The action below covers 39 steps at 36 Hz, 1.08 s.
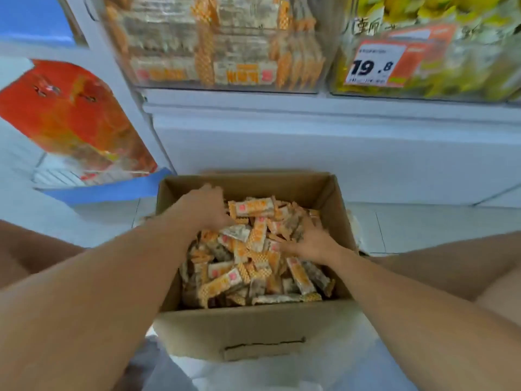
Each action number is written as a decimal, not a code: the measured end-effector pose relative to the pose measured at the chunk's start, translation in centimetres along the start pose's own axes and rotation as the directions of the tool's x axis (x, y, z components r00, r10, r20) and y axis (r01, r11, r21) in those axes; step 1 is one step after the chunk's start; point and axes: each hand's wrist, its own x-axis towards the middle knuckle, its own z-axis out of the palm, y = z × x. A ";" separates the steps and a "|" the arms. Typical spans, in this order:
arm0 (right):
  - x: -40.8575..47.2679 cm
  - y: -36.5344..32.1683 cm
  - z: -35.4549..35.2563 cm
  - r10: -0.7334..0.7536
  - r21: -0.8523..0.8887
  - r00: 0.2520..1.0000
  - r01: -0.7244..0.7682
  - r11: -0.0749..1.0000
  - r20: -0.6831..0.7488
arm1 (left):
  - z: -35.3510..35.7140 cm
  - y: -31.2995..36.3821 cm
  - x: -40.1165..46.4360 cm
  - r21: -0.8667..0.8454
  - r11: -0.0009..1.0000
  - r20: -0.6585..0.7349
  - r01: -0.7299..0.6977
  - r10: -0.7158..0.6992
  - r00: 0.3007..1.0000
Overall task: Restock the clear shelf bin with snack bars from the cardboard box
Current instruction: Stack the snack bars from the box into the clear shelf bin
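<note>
My left hand [207, 206] curls down into the heap of orange-and-white foil-wrapped snack bars [255, 249] filling the open brown cardboard box [225, 331] on the floor; my right hand [310, 241] lies spread across them. Light, slick, likely crushable — best scooped lengthwise in loose handfuls. Above, the clear plastic shelf bin [220, 43] — partly stocked.

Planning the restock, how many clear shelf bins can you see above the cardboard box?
2. One clear shelf bin holding orange-and-white snack bars sits above the box; a second bin with yellow packets and a 19.8 price tag is to its right. More may lie outside the frame.
</note>
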 end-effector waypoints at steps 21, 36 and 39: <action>0.1 1.7 6.3 0.302 0.292 0.893 -0.402 0.868 0.333 | 15.7 0.2 -1.4 -0.529 0.651 0.232 0.544 -0.505 0.831; -4.1 -4.7 -2.1 -0.135 0.309 0.991 0.130 0.942 -0.005 | 3.2 0.4 -3.7 -0.872 0.479 0.037 0.106 -0.152 0.988; -6.9 -7.6 -7.0 -0.328 0.438 0.933 0.235 0.868 0.149 | -2.4 0.8 -4.7 -0.951 0.298 -0.088 -0.084 0.000 0.996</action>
